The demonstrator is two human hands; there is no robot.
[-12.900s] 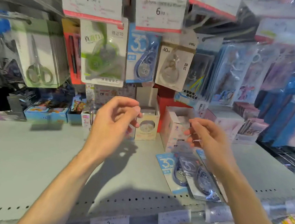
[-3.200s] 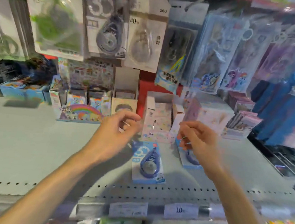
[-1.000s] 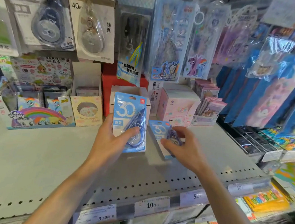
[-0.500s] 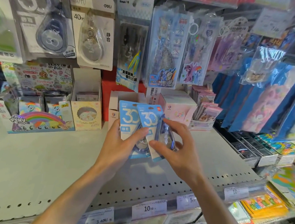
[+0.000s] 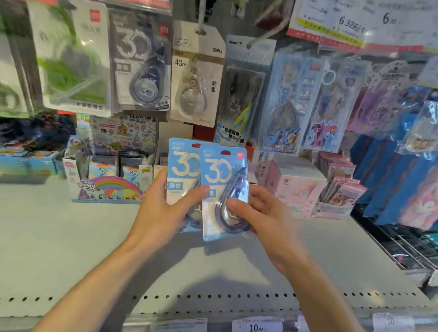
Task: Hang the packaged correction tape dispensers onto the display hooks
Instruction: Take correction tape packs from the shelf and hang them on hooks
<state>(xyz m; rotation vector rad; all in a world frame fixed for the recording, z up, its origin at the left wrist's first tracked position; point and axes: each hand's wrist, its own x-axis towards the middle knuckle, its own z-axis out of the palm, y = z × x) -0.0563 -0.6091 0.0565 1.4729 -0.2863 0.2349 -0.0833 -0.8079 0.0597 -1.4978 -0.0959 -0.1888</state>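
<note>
two blue "30" correction tape packs held upright above the grey shelf (image 5: 48,230), in front of the lower row of boxes. front pack (image 5: 221,192) overlapping the right edge of the rear pack (image 5: 181,173), both cards tilted slightly, hang holes at the top edge free of any hook.

left hand (image 5: 163,214) gripping the rear pack from the left side, thumb across its front near the lower half, the other fingers curled behind and out of sight. right hand (image 5: 266,217) gripping the front pack at its lower right, thumb pressed on the clear blister over the dark blue dispenser, fingers wrapped round the back edge. both forearms reaching up from the bottom of the view.

directly above and left, a matching grey "30" pack (image 5: 142,63) hanging on a hook, blurred. just right of it, a white "40m" pack (image 5: 196,74) hanging from its own hook, its hang hole visible at the top. further left, a green-and-white pack (image 5: 73,57), heavily blurred. to the right, a dark pack with blue lettering (image 5: 241,93) and pony-printed clear pouches (image 5: 324,101).

on the shelf behind the hands, a rainbow pony display box (image 5: 110,188) at left and pink boxes (image 5: 296,183) at right. along the shelf's front rail, price tags, one reading "10.00" (image 5: 256,328). overhead, white price cards with red edges (image 5: 339,20).
</note>
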